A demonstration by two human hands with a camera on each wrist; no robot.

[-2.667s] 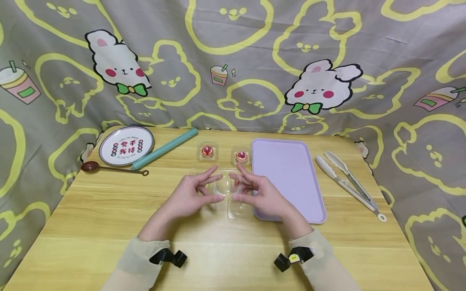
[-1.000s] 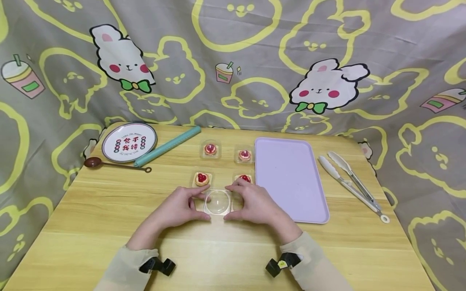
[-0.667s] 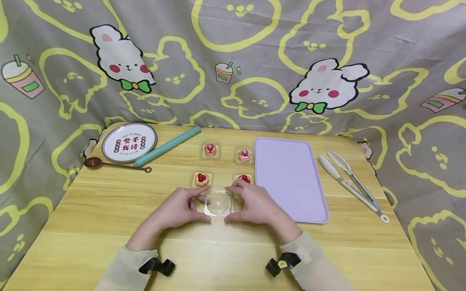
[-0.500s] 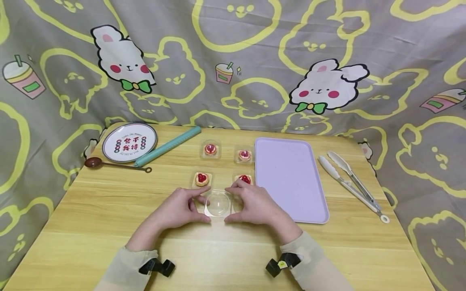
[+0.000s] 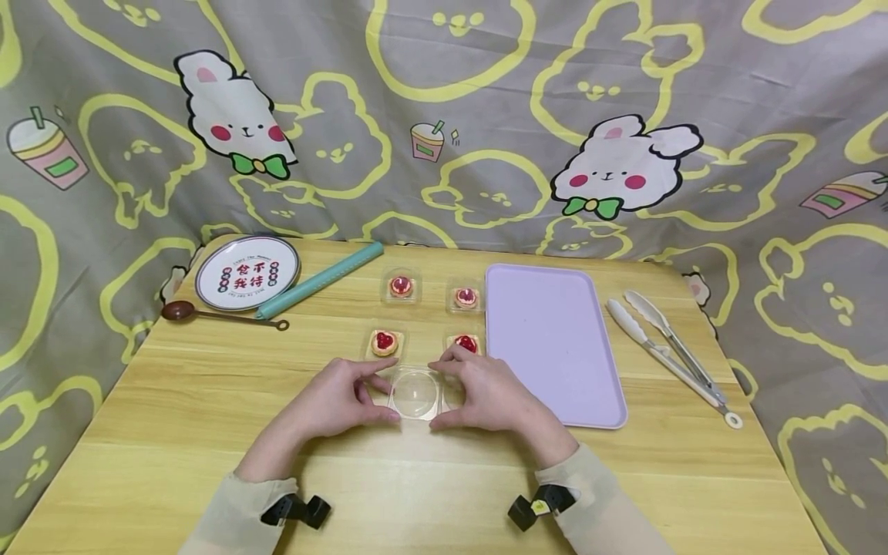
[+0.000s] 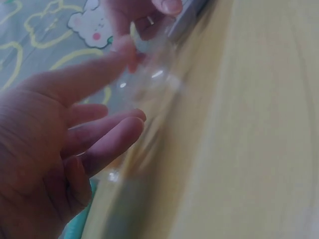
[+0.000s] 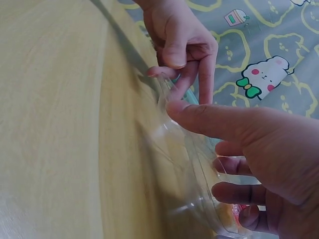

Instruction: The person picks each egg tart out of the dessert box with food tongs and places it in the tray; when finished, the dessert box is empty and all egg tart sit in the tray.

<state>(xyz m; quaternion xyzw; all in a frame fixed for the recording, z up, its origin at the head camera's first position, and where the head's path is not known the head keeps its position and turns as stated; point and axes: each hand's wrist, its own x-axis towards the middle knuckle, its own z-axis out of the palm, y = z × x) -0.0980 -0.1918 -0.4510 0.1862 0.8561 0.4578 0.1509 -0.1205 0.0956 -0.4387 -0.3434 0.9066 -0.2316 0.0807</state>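
Both hands hold a clear plastic box piece [image 5: 415,395] with a round domed middle, just over the wooden table in the head view. My left hand [image 5: 340,395] pinches its left side between thumb and fingers. On the opposite side, my right hand [image 5: 489,389] grips it in the same way, its thumb along the near edge in the right wrist view. More clear plastic [image 5: 452,391] shows partly hidden beneath the right fingers. Just behind the hands sit a heart-topped red tart [image 5: 385,343] and another red tart [image 5: 465,342], partly covered by the right hand, in clear boxes.
Two more boxed tarts, the left [image 5: 401,287] and the right [image 5: 466,297], stand farther back. A purple tray [image 5: 555,347] lies to the right, with tongs [image 5: 673,358] beyond. At back left are a plate [image 5: 247,301], a teal rod [image 5: 319,280] and a brown spoon [image 5: 179,311].
Compared with the earliest frame, both hands have brought the clear plastic piece nearer the body and slightly left, uncovering the front tarts. Over the last second it has shifted only slightly nearer.
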